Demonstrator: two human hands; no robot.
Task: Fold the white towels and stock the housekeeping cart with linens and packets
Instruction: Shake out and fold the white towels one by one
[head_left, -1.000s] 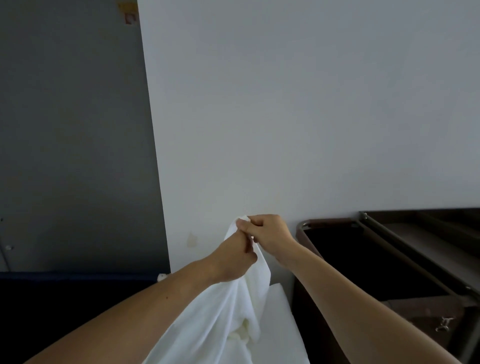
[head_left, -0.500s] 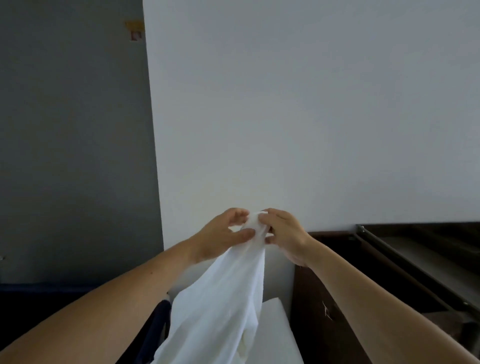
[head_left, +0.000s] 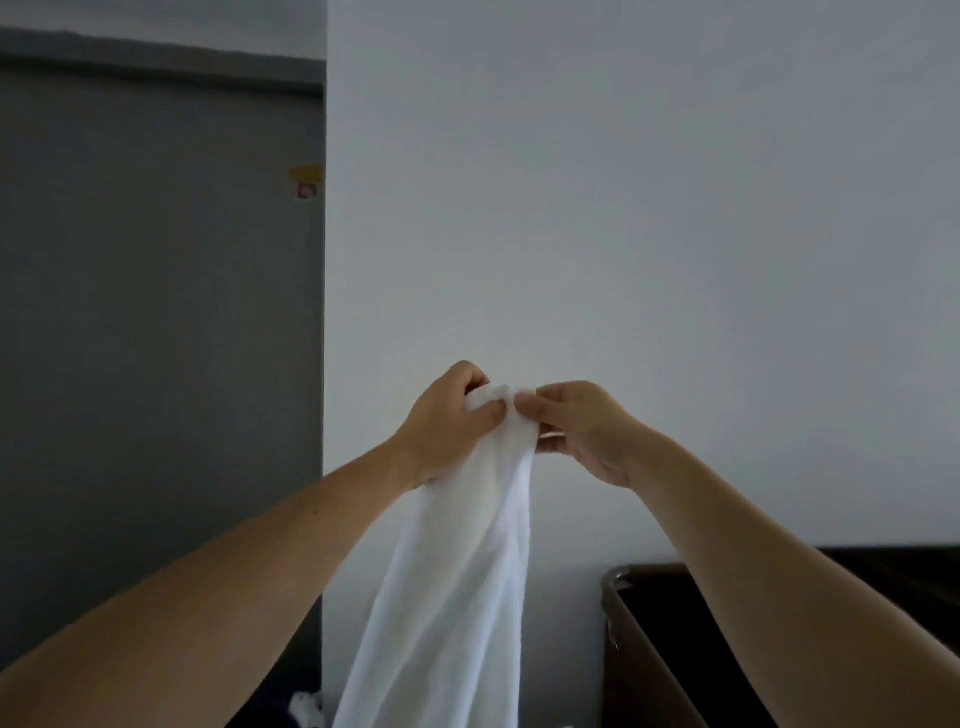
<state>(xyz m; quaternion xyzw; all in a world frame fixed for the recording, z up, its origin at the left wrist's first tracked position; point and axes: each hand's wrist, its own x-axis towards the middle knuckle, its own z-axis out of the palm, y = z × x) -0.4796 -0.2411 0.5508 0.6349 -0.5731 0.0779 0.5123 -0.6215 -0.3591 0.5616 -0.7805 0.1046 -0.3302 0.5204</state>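
Left hand (head_left: 445, 422) grips the bunched top edge of the white towel (head_left: 457, 597), fingers curled over it; right hand (head_left: 584, 431) sits just beside, thumb and fingertips pinching the same edge. Towel hangs loose in the air, unfolded, left of the cart (head_left: 629, 642) corner. Judgement: folding barely begun, cart stocking all left to do

Air above and to either side of the grip stood open. The white wall (head_left: 649, 218) closed off space beyond it. The towel (head_left: 457, 571) hung directly beneath; the dark cart (head_left: 631, 639) sat below-right.
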